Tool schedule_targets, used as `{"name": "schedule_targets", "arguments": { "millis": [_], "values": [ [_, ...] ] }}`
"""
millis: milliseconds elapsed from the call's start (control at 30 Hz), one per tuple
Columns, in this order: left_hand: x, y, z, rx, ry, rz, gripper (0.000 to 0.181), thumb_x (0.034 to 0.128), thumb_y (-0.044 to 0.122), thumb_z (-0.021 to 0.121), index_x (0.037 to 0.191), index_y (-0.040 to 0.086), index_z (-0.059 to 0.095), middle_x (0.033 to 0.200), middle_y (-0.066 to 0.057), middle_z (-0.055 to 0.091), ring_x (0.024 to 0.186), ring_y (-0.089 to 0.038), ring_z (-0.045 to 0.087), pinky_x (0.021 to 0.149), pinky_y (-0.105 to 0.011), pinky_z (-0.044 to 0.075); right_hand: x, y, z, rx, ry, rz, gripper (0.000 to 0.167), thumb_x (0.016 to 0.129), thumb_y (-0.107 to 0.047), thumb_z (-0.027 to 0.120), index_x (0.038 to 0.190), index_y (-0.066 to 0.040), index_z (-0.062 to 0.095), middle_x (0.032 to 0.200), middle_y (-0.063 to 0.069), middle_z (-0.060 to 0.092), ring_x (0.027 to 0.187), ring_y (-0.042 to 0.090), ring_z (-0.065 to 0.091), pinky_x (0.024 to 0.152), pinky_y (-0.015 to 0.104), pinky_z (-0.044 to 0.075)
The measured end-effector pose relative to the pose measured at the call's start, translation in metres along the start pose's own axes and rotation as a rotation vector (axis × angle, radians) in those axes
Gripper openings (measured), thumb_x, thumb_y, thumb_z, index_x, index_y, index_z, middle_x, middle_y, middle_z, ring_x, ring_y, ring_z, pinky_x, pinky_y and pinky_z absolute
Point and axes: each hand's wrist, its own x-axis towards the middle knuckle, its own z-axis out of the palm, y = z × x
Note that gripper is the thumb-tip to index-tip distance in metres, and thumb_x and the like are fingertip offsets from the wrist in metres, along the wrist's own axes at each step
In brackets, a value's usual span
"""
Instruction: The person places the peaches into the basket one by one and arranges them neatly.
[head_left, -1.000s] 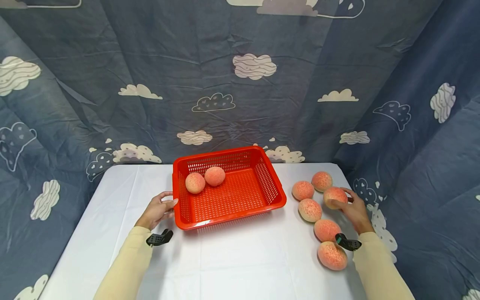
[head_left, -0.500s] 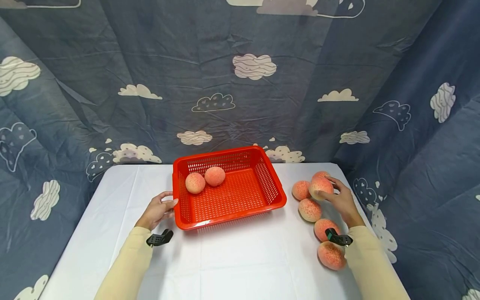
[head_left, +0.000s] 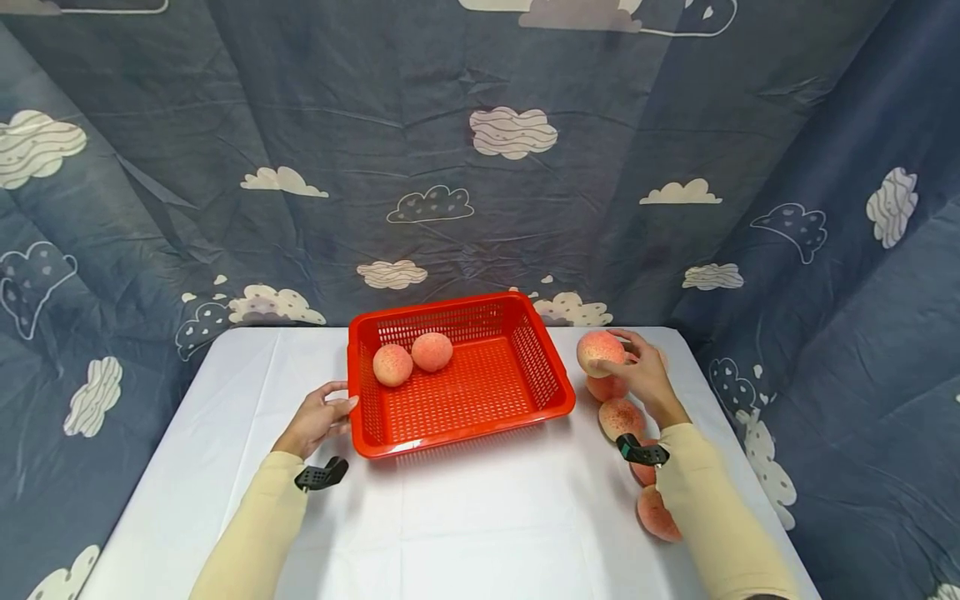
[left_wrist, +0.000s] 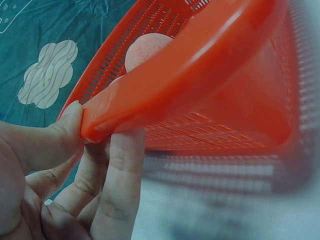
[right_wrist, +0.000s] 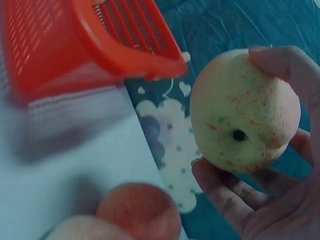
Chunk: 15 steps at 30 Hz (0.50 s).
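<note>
My right hand [head_left: 645,373] grips a pink and cream peach [head_left: 600,353] between thumb and fingers, held up off the table to the right of the basket. In the right wrist view that peach [right_wrist: 245,112] shows a dark round spot at one end. My left hand [head_left: 318,421] pinches the left rim of the red plastic basket [head_left: 465,443], thumb on top and fingers beneath, as the left wrist view shows at the rim [left_wrist: 165,85]. Inside the basket, two peaches lie together at the back left: one peach [head_left: 392,365] beside another peach [head_left: 432,352].
Several more peaches lie on the white table [head_left: 480,533] at the right, among them a speckled peach [head_left: 621,418] and a nearer peach [head_left: 657,513]. The right hand and forearm partly cover some. Dark cloud-patterned cloth [head_left: 435,100] hangs behind and at the sides.
My right hand has lifted the peach and carried it left, over the other peaches, toward the basket. The left hand keeps its hold on the rim, and the basket stays put.
</note>
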Motion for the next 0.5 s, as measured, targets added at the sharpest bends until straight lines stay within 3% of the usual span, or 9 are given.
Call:
{"name": "schedule_targets", "arguments": {
  "millis": [500],
  "values": [
    [0.000, 0.001, 0.001, -0.002, -0.018, 0.020, 0.050, 0.0972, 0.012, 0.057, 0.141, 0.002, 0.035, 0.087, 0.001, 0.063, 0.070, -0.010, 0.056, 0.063, -0.024, 0.052, 0.029, -0.039, 0.055, 0.043, -0.152, -0.085, 0.070, 0.081, -0.023, 0.078, 0.142, -0.017, 0.045, 0.139, 0.014, 0.045, 0.114, 0.034, 0.048, 0.094, 0.048, 0.042]
  ]
}}
